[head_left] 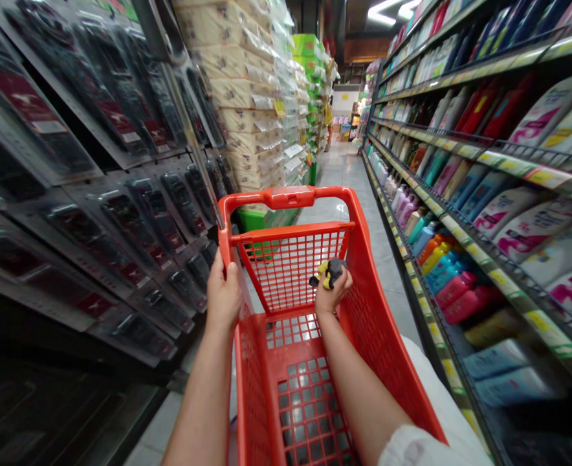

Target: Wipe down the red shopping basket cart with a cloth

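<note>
A red plastic shopping cart stands in front of me, with grid panels in its far wall and floor. My left hand is wrapped around the cart's left edge, just below the corner of its raised far bar. Inside the cart, near the far grid panel, my right hand is closed around a small yellow and dark grey object. Fingers cover part of that object, so its exact kind does not show. My right forearm reaches over the basket's grid floor.
Blister-packed goods hang close on the left, beside a metal pole. Beyond them rise stacked wrapped packs. Shelves of bottles line the right side. A grey tiled aisle runs ahead between them.
</note>
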Action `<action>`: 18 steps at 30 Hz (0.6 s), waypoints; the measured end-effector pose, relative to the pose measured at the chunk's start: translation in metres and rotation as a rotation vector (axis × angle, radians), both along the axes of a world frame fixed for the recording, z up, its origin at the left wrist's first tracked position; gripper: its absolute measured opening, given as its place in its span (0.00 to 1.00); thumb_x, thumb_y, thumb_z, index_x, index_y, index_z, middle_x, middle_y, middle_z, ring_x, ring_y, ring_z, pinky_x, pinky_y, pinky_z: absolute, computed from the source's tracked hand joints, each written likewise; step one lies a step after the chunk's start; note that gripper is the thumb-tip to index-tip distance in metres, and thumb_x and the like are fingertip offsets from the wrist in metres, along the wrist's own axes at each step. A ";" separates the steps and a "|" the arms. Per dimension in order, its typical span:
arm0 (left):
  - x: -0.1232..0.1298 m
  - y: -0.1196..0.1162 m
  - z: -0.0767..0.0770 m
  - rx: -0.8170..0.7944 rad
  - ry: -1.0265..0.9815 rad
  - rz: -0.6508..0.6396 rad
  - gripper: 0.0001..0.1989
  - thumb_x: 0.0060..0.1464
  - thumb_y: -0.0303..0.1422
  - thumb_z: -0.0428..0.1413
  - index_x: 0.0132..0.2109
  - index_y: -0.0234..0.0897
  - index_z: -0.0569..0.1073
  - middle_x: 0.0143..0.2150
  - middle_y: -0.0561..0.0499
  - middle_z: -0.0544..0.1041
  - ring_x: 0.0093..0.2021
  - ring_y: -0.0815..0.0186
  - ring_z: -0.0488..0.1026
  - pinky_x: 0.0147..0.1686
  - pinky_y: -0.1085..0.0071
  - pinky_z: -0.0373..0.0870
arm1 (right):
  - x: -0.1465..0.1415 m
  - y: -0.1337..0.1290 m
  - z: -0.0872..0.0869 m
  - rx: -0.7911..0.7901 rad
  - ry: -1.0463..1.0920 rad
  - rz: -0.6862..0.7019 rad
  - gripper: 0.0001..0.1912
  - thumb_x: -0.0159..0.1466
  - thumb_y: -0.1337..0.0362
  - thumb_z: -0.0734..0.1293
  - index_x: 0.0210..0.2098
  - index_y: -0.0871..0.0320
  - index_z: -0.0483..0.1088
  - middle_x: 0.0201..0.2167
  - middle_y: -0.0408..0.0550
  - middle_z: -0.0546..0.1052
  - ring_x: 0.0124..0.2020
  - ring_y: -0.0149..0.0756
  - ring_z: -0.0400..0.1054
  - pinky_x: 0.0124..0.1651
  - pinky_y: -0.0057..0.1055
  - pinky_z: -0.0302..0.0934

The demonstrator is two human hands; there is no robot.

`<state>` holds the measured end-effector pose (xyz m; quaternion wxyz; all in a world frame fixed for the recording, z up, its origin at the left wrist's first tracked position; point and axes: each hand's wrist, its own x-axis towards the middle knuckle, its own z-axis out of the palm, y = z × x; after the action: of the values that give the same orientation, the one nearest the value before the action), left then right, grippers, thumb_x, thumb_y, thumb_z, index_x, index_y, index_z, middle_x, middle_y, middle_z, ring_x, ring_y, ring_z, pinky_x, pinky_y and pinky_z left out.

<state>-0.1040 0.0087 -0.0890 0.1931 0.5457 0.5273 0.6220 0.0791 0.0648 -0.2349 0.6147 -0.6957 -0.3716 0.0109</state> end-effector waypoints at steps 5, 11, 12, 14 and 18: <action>-0.002 -0.002 -0.002 0.001 -0.014 0.006 0.26 0.60 0.32 0.50 0.65 0.38 0.63 0.67 0.48 0.65 0.68 0.62 0.58 0.67 0.66 0.49 | -0.026 -0.010 0.004 -0.050 -0.241 0.201 0.40 0.62 0.55 0.64 0.69 0.59 0.45 0.67 0.68 0.43 0.67 0.57 0.46 0.59 0.53 0.54; -0.007 -0.004 -0.005 -0.004 -0.010 0.034 0.26 0.61 0.32 0.49 0.66 0.39 0.63 0.67 0.48 0.63 0.68 0.62 0.57 0.68 0.65 0.49 | -0.025 -0.010 0.005 -0.047 -0.333 0.280 0.31 0.57 0.74 0.62 0.59 0.50 0.67 0.61 0.56 0.55 0.62 0.50 0.53 0.59 0.50 0.55; -0.007 -0.004 -0.005 -0.007 -0.005 0.039 0.26 0.61 0.32 0.49 0.66 0.38 0.62 0.68 0.48 0.63 0.68 0.62 0.57 0.68 0.64 0.49 | -0.024 -0.008 0.005 -0.031 -0.308 0.285 0.30 0.56 0.75 0.61 0.56 0.50 0.70 0.59 0.55 0.57 0.60 0.48 0.56 0.59 0.48 0.56; -0.008 -0.004 -0.006 -0.003 0.009 0.043 0.26 0.61 0.32 0.48 0.66 0.37 0.62 0.68 0.47 0.63 0.68 0.62 0.57 0.68 0.64 0.49 | -0.027 -0.008 0.004 -0.012 -0.294 0.312 0.28 0.56 0.77 0.61 0.52 0.49 0.74 0.56 0.53 0.61 0.56 0.45 0.58 0.57 0.45 0.57; -0.009 -0.003 -0.008 0.005 0.008 0.041 0.26 0.62 0.33 0.49 0.66 0.37 0.62 0.67 0.46 0.64 0.68 0.62 0.57 0.67 0.64 0.49 | -0.047 -0.022 -0.015 -0.083 -0.520 0.599 0.29 0.56 0.79 0.62 0.48 0.43 0.76 0.55 0.47 0.66 0.53 0.42 0.58 0.53 0.39 0.59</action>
<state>-0.1129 0.0060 -0.0969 0.1771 0.5377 0.5376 0.6249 0.0325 0.0426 -0.2497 0.4412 -0.5603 -0.7004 0.0279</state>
